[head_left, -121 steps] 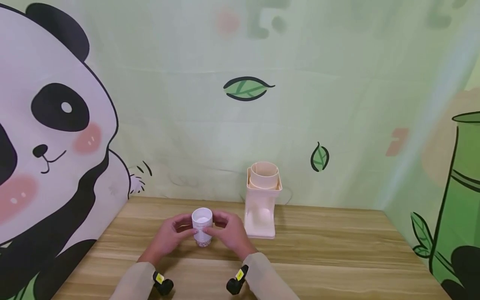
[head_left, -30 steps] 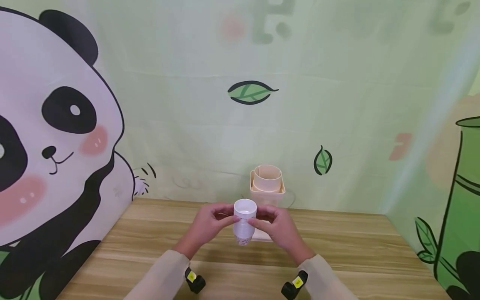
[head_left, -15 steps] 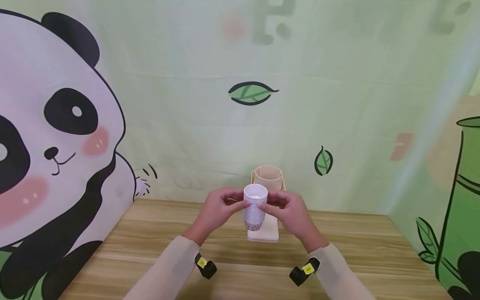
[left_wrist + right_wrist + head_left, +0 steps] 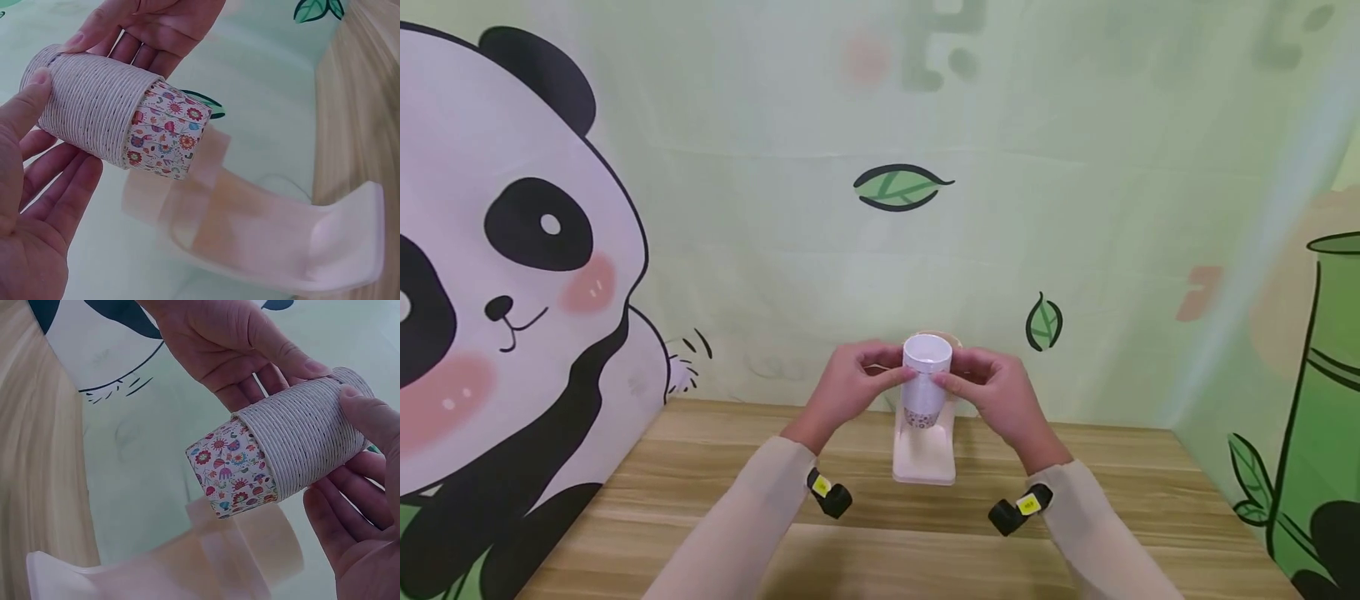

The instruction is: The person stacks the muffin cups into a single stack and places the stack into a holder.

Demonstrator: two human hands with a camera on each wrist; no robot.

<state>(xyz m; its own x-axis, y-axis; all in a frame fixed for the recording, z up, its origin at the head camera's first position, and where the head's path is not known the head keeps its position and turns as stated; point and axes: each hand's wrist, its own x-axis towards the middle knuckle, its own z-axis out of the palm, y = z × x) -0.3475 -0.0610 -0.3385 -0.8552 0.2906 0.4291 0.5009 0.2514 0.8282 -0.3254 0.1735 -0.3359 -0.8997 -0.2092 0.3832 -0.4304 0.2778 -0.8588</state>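
A stack of nested paper cups (image 4: 927,392) is held up between both hands in the head view, mouth upward. Its many rims lie close together, and the bottom cup shows a colourful flower print (image 4: 165,131). My left hand (image 4: 855,385) grips the stack from the left, thumb on the near side. From the right, my right hand (image 4: 1006,396) holds it the same way. Behind the cups stands a pale pink holder (image 4: 923,460) with a flat foot; the stack hides most of its round upper tube (image 4: 269,540).
The wood-grain table (image 4: 1097,483) reaches back to a pale green backdrop (image 4: 760,275) printed with a panda, leaves and bamboo. A black wrist camera (image 4: 833,498) sits on the left cuff, and another wrist camera (image 4: 1011,515) on the right.
Both hands have carried the cup stack from low on the left, rightward and then up, to in front of the holder's tube. The holder stays on the table.
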